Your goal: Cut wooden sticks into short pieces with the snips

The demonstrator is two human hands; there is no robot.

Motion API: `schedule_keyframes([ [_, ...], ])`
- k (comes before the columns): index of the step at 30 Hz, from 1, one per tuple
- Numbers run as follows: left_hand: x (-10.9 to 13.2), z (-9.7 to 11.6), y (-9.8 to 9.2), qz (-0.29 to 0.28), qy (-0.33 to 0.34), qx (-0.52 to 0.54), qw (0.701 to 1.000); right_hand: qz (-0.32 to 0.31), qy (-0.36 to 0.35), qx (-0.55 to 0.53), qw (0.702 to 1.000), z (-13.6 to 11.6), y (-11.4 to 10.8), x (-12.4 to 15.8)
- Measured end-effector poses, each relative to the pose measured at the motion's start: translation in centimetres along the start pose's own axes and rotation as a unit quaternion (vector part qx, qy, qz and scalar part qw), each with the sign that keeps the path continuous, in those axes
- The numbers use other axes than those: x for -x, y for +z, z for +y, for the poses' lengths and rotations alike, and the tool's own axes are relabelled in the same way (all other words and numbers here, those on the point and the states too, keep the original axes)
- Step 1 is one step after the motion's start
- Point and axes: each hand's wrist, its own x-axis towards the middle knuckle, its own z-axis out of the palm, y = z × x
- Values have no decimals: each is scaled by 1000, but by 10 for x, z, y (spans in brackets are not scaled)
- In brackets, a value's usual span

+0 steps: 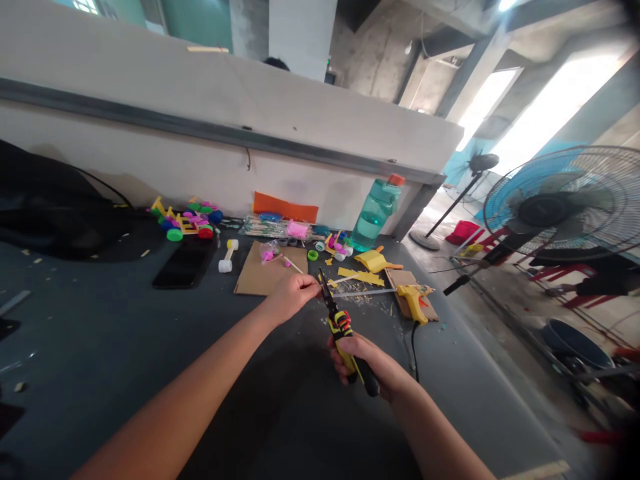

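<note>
My right hand [367, 368] is wrapped round the black and yellow handles of a pair of pliers [340, 330], whose dark jaws point up and away toward my left hand. My left hand [291, 295] is closed in a pinch on a thin wooden stick [296, 266] that runs back over a piece of brown cardboard [263, 275]. The plier jaws meet the stick right beside my left fingertips. Yellow foam scraps [361, 275] lie just beyond.
A yellow glue gun [414, 301] with a black cord lies to the right on cardboard. A black phone [184, 267], a white spool [228, 256], coloured bottle-cap toys [186, 220], a teal water bottle [374, 215] and an orange sheet [285, 207] stand farther back. A fan [560, 207] stands right of the table.
</note>
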Motion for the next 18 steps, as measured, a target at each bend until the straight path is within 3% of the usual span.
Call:
schedule_keyframes([
  [8,6,10,-6,4,38,-85,996,-12,5,-23,1000,1,-1,2],
  [14,4,7,-4,2,25,-59,998,-14,-2,-29,999,-1,-3,4],
  [18,3,1,2,16,20,-20,999,15,44,-25,999,-6,-2,0],
])
